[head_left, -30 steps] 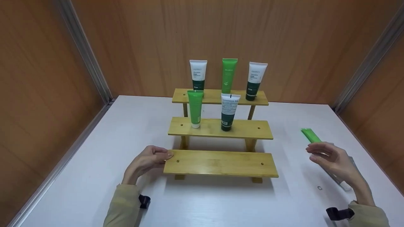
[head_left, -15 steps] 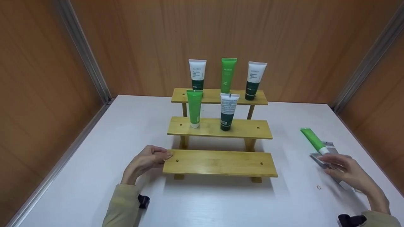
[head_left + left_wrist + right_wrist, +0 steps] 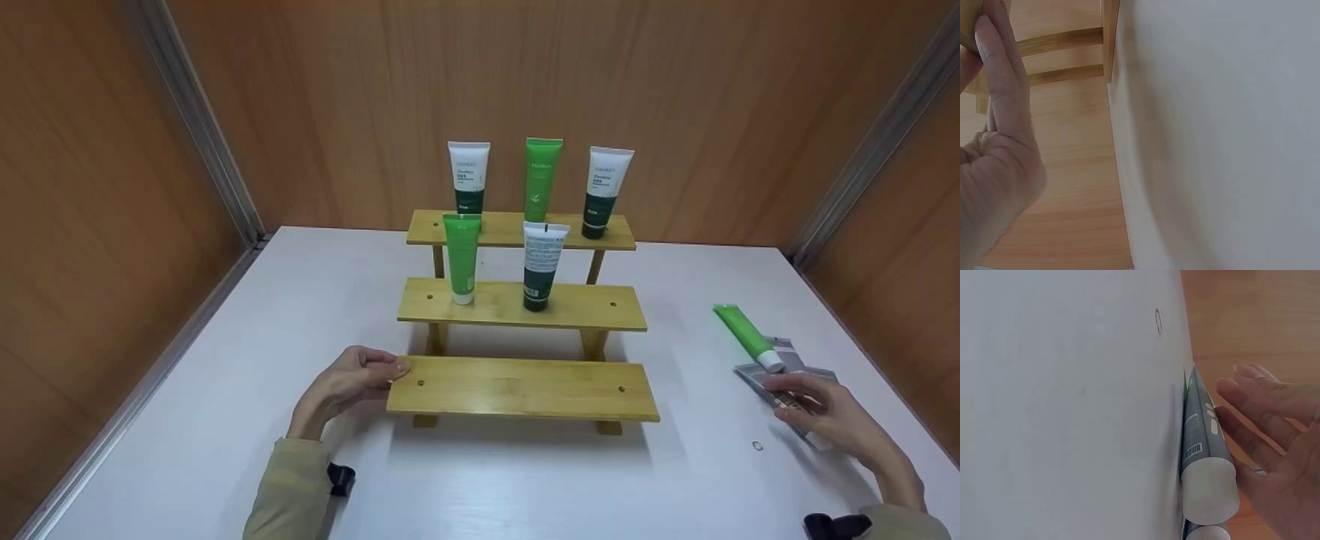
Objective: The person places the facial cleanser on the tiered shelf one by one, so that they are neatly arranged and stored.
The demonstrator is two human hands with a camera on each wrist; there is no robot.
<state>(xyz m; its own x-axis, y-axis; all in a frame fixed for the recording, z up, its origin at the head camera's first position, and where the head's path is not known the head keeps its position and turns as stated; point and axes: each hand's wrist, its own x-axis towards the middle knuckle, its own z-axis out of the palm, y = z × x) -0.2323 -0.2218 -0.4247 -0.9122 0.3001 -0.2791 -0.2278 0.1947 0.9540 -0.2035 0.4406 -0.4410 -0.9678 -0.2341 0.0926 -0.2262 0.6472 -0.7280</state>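
My left hand point(image 3: 352, 382) pinches the left end of the lowest shelf of a three-step wooden display stand point(image 3: 525, 388), thumb on top and fingers underneath. My right hand point(image 3: 840, 420) hovers over several squeeze tubes lying at the right of the table. Close beneath its fingers lies a grey squeeze tube point(image 3: 1204, 427) with a white cap; the relaxed fingers stand beside it, not closed round it. A second grey tube point(image 3: 1208, 532) shows its cap below that one. A green tube point(image 3: 742, 330) with a white cap lies against the grey ones, which my hand partly hides.
White-and-dark-green tubes point(image 3: 606, 187) and a green tube point(image 3: 541, 180) stand on the top shelf. The middle shelf point(image 3: 585, 306) bears another green tube point(image 3: 463, 259) and a white-and-dark-green tube point(image 3: 543, 262). A small ring point(image 3: 757, 445) lies on the white table. Wood-grain panels point(image 3: 337, 112) enclose it.
My right hand has come down and back toward the grey tubes, uncovering the green tube's cap. The left hand keeps its hold on the shelf.
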